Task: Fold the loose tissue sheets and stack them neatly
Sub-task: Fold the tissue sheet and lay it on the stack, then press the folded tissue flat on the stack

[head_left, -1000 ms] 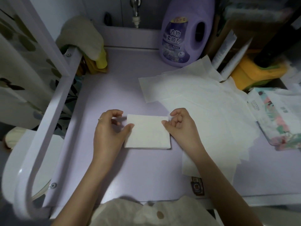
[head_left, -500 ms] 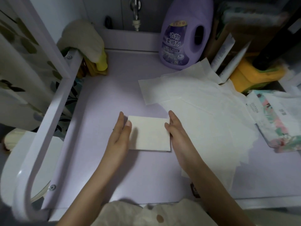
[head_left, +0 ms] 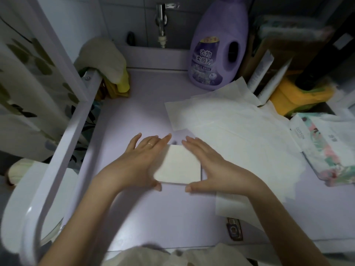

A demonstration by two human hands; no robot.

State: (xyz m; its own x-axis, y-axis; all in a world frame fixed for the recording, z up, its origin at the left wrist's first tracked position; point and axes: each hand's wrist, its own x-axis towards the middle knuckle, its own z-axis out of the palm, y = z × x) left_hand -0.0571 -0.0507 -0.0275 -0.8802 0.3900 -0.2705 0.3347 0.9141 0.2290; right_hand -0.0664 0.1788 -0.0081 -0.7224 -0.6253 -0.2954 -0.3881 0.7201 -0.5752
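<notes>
1. Lilac bench point(head_left: 134, 208) in a cramped wash corner, with a purple softener bottle point(head_left: 217, 48) at the back.
2. Folded tissue point(head_left: 180, 167) flat at mid-bench, framed by 2 hands.
3. Left hand point(head_left: 138, 160) spread flat, fingers straight, lying over its left edge and gripping nothing.
4. Right hand point(head_left: 209, 164) likewise flat along its right edge, thumb at the near side.
5. Loose tissue sheets point(head_left: 240, 135) overlapping just to the right, not yet folded.
6. Probably feather-light, soft, quick to tear or slide. Best pressed with flat palms and lifted by pinching a folded edge.

Left hand point(head_left: 141, 162) and right hand point(head_left: 209, 164) lie flat, palms down, fingers straight and pointing forward, thumbs reaching toward each other
</notes>
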